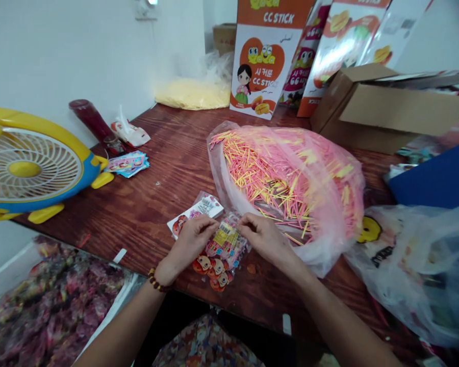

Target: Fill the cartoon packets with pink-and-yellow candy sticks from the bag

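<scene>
My left hand (194,235) pinches the upper left edge of a small clear printed packet (226,243). My right hand (263,235) pinches near its upper right corner, fingertips pressed together. Yellow and pink contents and a barcode show through the packet's plastic. Below it lie several cartoon-face cutouts (216,272), partly under the packet. A stack of white printed packets (199,209) lies just beyond my left hand. Behind my right hand, a large clear bag (329,199) lies on its side, its mouth towards me, full of thin pink and yellow sticks (248,168).
On the left stand a yellow and blue fan (42,163), a dark red bottle (92,120), a tissue pack (132,133) and blue cards (128,163). Printed cartons (258,66) and an open cardboard box (398,109) stand behind. A plastic bag (416,265) sits right; a bin of wrapped pieces (53,300), lower left.
</scene>
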The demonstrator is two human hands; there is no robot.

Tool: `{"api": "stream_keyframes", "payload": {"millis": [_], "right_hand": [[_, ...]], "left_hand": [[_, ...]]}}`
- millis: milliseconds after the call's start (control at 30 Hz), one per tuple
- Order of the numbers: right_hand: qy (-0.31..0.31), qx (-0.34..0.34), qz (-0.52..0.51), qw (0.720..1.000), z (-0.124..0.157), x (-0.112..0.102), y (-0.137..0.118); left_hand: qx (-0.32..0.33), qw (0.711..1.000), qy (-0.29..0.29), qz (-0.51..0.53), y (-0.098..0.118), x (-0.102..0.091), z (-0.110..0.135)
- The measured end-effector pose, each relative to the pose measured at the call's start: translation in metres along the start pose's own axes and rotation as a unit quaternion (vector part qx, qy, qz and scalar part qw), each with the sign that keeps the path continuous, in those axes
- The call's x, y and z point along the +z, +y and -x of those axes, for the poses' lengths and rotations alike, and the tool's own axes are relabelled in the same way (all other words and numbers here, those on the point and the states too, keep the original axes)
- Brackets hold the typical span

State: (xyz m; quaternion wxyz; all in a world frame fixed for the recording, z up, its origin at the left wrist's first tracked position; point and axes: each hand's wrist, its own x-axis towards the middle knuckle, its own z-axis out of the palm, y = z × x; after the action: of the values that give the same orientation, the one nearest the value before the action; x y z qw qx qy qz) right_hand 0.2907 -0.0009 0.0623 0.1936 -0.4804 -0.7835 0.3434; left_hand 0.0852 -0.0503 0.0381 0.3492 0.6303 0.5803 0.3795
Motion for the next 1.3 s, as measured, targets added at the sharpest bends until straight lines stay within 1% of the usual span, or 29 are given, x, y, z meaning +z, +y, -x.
{"api": "stream_keyframes", "payload": {"millis": [67, 133, 167, 233, 267, 333, 433, 500, 533, 567, 633, 667, 733, 800, 900, 1033, 1167, 1233, 1300], "right_hand": [[0.0, 0.026, 0.108, 0.994, 0.005, 0.008, 0.009], [-0.004, 0.042, 0.187, 0.982, 0.009, 0.012, 0.015], [-0.011, 0.044, 0.207, 0.977, 0.01, 0.012, 0.016], [-0.026, 0.041, 0.209, 0.977, 0.008, 0.007, 0.019], [-0.025, 0.04, 0.2, 0.979, 0.005, 0.001, 0.021], [-0.002, 0.044, 0.187, 0.981, -0.003, -0.015, 0.029], [0.05, 0.081, 0.214, 0.972, -0.022, -0.049, 0.055], [0.053, 0.112, 0.252, 0.96, -0.035, -0.071, 0.078], [0.054, 0.113, 0.269, 0.955, -0.04, -0.08, 0.089], [0.054, 0.109, 0.279, 0.952, -0.045, -0.087, 0.098], [0.047, 0.083, 0.273, 0.957, -0.055, -0.093, 0.111], [0.038, 0.066, 0.267, 0.961, -0.06, -0.093, 0.114], [0.018, 0.042, 0.267, 0.962, -0.069, -0.086, 0.114], [0.007, 0.047, 0.29, 0.956, -0.08, -0.076, 0.108], [0.008, 0.068, 0.313, 0.947, -0.096, -0.062, 0.101], [0.015, 0.078, 0.32, 0.944, -0.107, -0.053, 0.096], [0.004, 0.082, 0.314, 0.946, -0.108, -0.053, 0.096], [-0.001, 0.083, 0.307, 0.948, -0.106, -0.059, 0.099], [0.003, 0.086, 0.299, 0.95, -0.101, -0.072, 0.106]], "left_hand": [[0.014, 0.998, 0.001, -0.057, -0.011, 0.012, 0.005], [0.053, 0.994, 0.016, -0.098, -0.02, 0.024, 0.01], [0.075, 0.99, 0.017, -0.116, -0.024, 0.03, 0.013], [0.112, 0.983, 0.019, -0.146, -0.03, 0.038, 0.017], [0.125, 0.98, 0.017, -0.156, -0.032, 0.04, 0.019], [0.137, 0.975, 0.018, -0.172, -0.036, 0.043, 0.021], [0.13, 0.972, 0.031, -0.193, -0.041, 0.04, 0.023], [0.127, 0.969, 0.047, -0.207, -0.043, 0.034, 0.023], [0.128, 0.967, 0.058, -0.214, -0.043, 0.029, 0.021], [0.126, 0.964, 0.073, -0.224, -0.044, 0.024, 0.019], [0.111, 0.955, 0.105, -0.255, -0.045, 0.011, 0.01], [0.095, 0.949, 0.119, -0.275, -0.046, 0.004, 0.005], [0.056, 0.937, 0.127, -0.32, -0.046, -0.007, -0.007], [0.02, 0.926, 0.118, -0.357, -0.046, -0.015, -0.018], [-0.01, 0.918, 0.096, -0.385, -0.047, -0.018, -0.027], [-0.02, 0.919, 0.075, -0.386, -0.054, -0.016, -0.028], [-0.029, 0.917, 0.079, -0.391, -0.057, -0.015, -0.027], [-0.054, 0.907, 0.078, -0.409, -0.056, -0.017, -0.028], [-0.077, 0.899, 0.061, -0.427, -0.056, -0.02, -0.029]]}}
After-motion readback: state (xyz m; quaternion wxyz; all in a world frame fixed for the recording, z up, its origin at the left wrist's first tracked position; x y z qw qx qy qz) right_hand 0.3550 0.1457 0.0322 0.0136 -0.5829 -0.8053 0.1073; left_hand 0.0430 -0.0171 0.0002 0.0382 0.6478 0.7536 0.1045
